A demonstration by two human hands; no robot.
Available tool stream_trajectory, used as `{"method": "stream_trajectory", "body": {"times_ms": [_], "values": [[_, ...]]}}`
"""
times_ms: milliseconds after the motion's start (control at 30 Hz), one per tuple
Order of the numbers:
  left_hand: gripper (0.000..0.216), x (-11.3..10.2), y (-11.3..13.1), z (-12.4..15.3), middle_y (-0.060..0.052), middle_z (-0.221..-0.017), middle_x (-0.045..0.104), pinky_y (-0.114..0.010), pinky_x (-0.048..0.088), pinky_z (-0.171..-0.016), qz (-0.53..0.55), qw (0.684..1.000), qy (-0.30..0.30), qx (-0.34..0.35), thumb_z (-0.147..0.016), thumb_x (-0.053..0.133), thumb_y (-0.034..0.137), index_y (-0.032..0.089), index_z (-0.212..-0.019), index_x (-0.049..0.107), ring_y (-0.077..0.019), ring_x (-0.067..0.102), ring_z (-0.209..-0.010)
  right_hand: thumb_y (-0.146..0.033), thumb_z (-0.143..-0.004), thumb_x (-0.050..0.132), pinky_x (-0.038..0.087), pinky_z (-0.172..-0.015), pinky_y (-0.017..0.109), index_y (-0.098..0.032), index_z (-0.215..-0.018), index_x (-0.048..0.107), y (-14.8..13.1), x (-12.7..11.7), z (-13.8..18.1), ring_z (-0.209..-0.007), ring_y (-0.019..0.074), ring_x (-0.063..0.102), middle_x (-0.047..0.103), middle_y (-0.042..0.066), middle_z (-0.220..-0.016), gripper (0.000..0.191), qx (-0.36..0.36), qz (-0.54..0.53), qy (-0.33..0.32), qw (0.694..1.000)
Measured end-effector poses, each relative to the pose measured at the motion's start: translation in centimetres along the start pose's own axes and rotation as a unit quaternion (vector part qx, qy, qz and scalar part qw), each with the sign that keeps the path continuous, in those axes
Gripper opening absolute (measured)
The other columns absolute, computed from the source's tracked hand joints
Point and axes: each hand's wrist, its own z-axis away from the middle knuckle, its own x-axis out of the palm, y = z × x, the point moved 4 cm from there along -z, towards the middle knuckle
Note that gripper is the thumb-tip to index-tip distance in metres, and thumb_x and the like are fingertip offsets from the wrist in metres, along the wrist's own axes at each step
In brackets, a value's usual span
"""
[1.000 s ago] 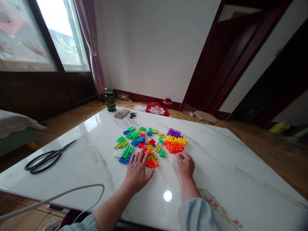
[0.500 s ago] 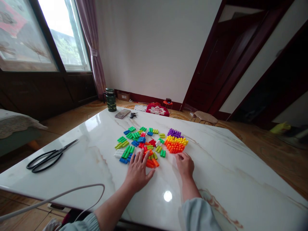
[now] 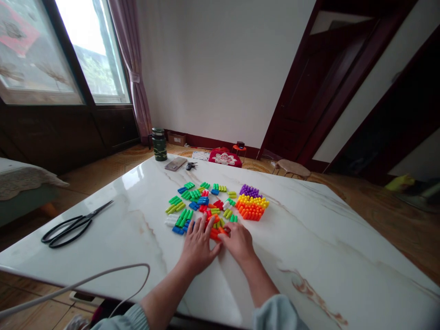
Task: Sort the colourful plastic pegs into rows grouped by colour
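Small plastic pieces, ribbed like short joined tubes, lie scattered over the white marbled table [image 3: 137, 256]; they are green [image 3: 185, 217], blue, white, red, yellow-green and orange. Flat on the near edge of this pile rests my left hand [image 3: 198, 245], fingers spread, touching some pieces. Close on its right, my right hand [image 3: 240, 240] has its thumb and fingertips closed on an orange piece [image 3: 222, 231]; the fingers partly cover it. Beyond the right hand stand tight rows of pieces: orange [image 3: 250, 211], yellow [image 3: 252, 200] and purple [image 3: 250, 190].
Black-handled scissors [image 3: 74, 228] lie at the left of the table. At the far edge are a camouflage flask [image 3: 159, 145], a phone [image 3: 175, 164] and keys [image 3: 191, 166]. A pale cable [image 3: 103, 271] loops over the near left edge. A round stool [image 3: 293, 168] stands behind the table.
My right hand has moved left from the front of the orange rows to the loose orange pieces beside my left hand. The left hand stays nearly in place.
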Motion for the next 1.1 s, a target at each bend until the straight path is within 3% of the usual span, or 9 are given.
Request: {"method": "stream_trajectory", "body": {"times_ms": [133, 300, 433, 567, 867, 1100], "values": [[0.076, 0.0, 0.0, -0.1, -0.011, -0.154, 0.036, -0.053, 0.021, -0.115, -0.001, 1.0, -0.009, -0.004, -0.083, 0.055, 0.052, 0.023, -0.15, 0.033, -0.0332, 0.034, -0.14, -0.021, -0.079, 0.062, 0.048, -0.072, 0.029, -0.021, -0.081, 0.07, -0.3, -0.5, -0.1, -0.077, 0.0201, 0.065, 0.072, 0.007, -0.084, 0.008, 0.012, -0.028, 0.007, 1.0], [0.076, 0.0, 0.0, -0.1, -0.012, -0.154, 0.034, -0.053, 0.021, -0.115, -0.003, 1.0, -0.011, -0.009, -0.084, 0.054, 0.053, 0.023, -0.15, 0.032, -0.0336, 0.034, -0.14, -0.035, -0.086, 0.049, 0.05, -0.068, 0.027, -0.019, -0.094, 0.064, 4.1, -1.7, 0.8, -0.072, 0.0178, 0.066, 0.072, 0.007, -0.087, 0.023, 0.089, -0.211, 0.13, 0.965], [0.077, 0.1, 0.0, -0.1, -0.013, -0.153, 0.037, -0.053, 0.021, -0.115, -0.003, 1.0, -0.003, -0.003, -0.083, 0.055, 0.053, 0.023, -0.15, 0.032, -0.0341, 0.035, -0.139, -0.035, -0.079, 0.05, 0.049, -0.066, 0.029, -0.021, -0.094, 0.064, 8.1, -1.2, 1.8, -0.07, 0.0197, 0.066, 0.072, 0.007, -0.084, 0.025, 0.14, -0.164, 0.125, 0.968], [0.077, 0.1, -0.1, -0.1, -0.012, -0.153, 0.037, -0.053, 0.022, -0.115, -0.001, 1.0, 0.007, 0.0, -0.083, 0.055, 0.053, 0.024, -0.151, 0.03, -0.0334, 0.036, -0.139, -0.034, -0.074, 0.05, 0.05, -0.066, 0.03, -0.02, -0.089, 0.064, 10.2, -0.8, 1.8, -0.07, 0.0198, 0.065, 0.071, 0.008, -0.085, 0.024, 0.151, -0.173, 0.15, 0.961], [0.076, 0.0, -0.1, -0.1, -0.012, -0.152, 0.038, -0.052, 0.022, -0.115, -0.008, 1.0, 0.008, 0.002, -0.084, 0.054, 0.054, 0.024, -0.15, 0.031, -0.0328, 0.036, -0.138, -0.033, -0.071, 0.051, 0.051, -0.074, 0.035, -0.018, -0.085, 0.064, 10.8, -0.2, -0.5, -0.074, 0.0217, 0.065, 0.071, 0.01, -0.084, 0.025, 0.127, -0.192, 0.174, 0.957], [0.077, 0.1, -0.1, -0.1, -0.013, -0.152, 0.037, -0.053, 0.022, -0.115, -0.011, 1.0, 0.003, 0.002, -0.083, 0.055, 0.053, 0.023, -0.15, 0.031, -0.0335, 0.036, -0.139, -0.033, -0.074, 0.051, 0.052, -0.074, 0.034, -0.017, -0.089, 0.065, 10.7, 0.3, -0.5, -0.075, 0.0214, 0.066, 0.071, 0.01, -0.086, 0.025, 0.111, -0.19, 0.194, 0.956]]}}
